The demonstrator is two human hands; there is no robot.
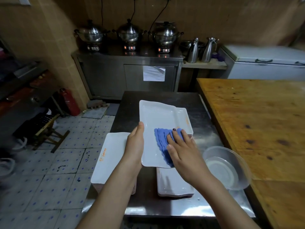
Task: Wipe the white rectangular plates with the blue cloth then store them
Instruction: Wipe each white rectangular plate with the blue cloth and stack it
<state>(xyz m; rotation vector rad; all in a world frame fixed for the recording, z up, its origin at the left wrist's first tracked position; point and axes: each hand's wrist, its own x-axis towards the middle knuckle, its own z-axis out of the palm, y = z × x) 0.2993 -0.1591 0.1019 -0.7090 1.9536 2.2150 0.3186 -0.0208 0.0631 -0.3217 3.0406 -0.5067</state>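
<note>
I hold a white rectangular plate (156, 119) up over the steel table (165, 207). My left hand (135, 142) grips its left edge, thumb on the rim. With flat fingers, my right hand (179, 152) presses the blue cloth (162, 139) onto the plate's lower right part. A stack of white plates (109, 156) sits at the table's left edge, partly hidden by my left arm. A second stack (173, 184) lies under my right wrist. A third stack (185, 119) shows behind the held plate.
A clear plastic bowl (227, 167) stands at the table's right side, next to a wooden table (257, 116). Steel pots (130, 33) and jugs (193, 50) line the back counter. A stool (47, 129) and a fire extinguisher (70, 101) stand on the tiled floor at left.
</note>
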